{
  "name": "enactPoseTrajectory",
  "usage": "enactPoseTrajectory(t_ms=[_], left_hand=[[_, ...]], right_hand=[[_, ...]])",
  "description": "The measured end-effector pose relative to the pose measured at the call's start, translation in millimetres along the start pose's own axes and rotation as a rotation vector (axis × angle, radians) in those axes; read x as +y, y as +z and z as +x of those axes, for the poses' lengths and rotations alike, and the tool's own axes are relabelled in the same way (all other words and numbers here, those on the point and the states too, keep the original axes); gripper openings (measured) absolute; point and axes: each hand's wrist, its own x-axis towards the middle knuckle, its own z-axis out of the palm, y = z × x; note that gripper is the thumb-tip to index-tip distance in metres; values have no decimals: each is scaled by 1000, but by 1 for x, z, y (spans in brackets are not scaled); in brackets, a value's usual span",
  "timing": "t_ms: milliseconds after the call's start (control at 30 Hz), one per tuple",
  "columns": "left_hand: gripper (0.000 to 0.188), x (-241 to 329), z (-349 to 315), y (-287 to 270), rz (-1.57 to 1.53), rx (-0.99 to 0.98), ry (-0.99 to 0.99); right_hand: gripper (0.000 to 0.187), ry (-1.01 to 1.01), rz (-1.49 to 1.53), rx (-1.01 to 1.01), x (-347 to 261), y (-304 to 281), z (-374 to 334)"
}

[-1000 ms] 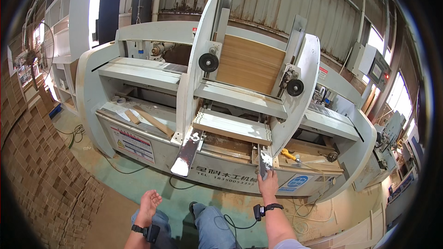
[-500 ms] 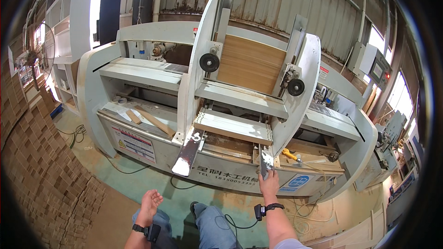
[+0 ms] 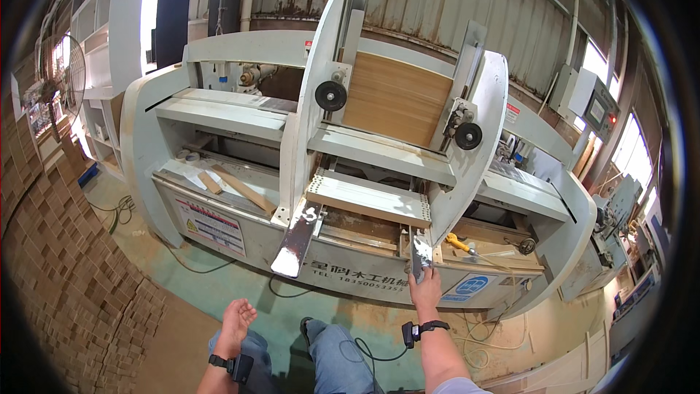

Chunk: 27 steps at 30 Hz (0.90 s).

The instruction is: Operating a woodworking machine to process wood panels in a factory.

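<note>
Rail (image 3: 421,254), the right one of two metal rails jutting from the machine's (image 3: 219,226) front edge, had the right hand (image 3: 425,293) at its near end, fingers (image 3: 418,277) seemingly curled on its tip, though the grip was too small to confirm. Left hand (image 3: 237,323) hung open, fingers together, holding nothing, below the left rail (image 3: 295,241). A board (image 3: 368,199) lay between the rails.

The right hand (image 3: 425,290) is raised ahead of the body on an outstretched forearm, its fingers reaching upward, and a dark band is worn at the wrist. The left hand (image 3: 237,323) is held lower and nearer the body, open with fingers together, a dark band likewise strapped at its wrist.
</note>
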Motion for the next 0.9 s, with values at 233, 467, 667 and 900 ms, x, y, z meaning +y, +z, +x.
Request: enactPoseTrajectory(t_ms=[233, 467, 667, 900], left_hand=[[9, 1, -1, 0, 7, -10, 4], [9, 1, -1, 1, 10, -11, 6], [8, 1, -1, 1, 18, -3, 9], [8, 2, -3, 3, 18, -7, 13]], right_hand=[[50, -2, 5, -2, -1, -1, 0], [50, 2, -3, 2, 1, 0, 0], [49, -1, 11, -3, -1, -2, 0], [49, -7, 15, 17, 0, 0, 0]])
